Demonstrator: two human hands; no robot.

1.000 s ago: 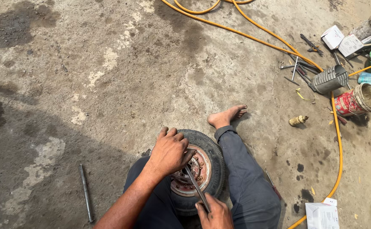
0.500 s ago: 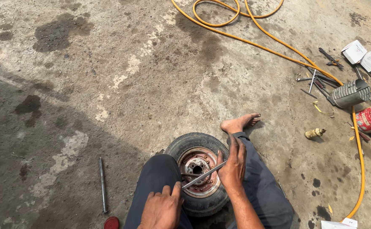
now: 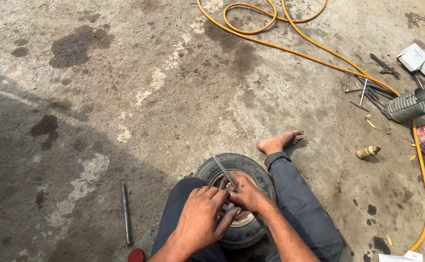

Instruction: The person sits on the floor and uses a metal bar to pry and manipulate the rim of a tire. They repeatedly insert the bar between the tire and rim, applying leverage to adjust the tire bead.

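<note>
Two bare forearms reach forward and meet between the seated person's knees. The left hand (image 3: 200, 218) lies palm down, fingers curled. The right hand (image 3: 246, 194) is closed, knuckles up, touching the left's fingertips.

Stained concrete floor (image 3: 183, 97) under yellow hose (image 3: 290, 48), small tyre (image 3: 251, 167), scattered tools (image 3: 367, 92).
</note>
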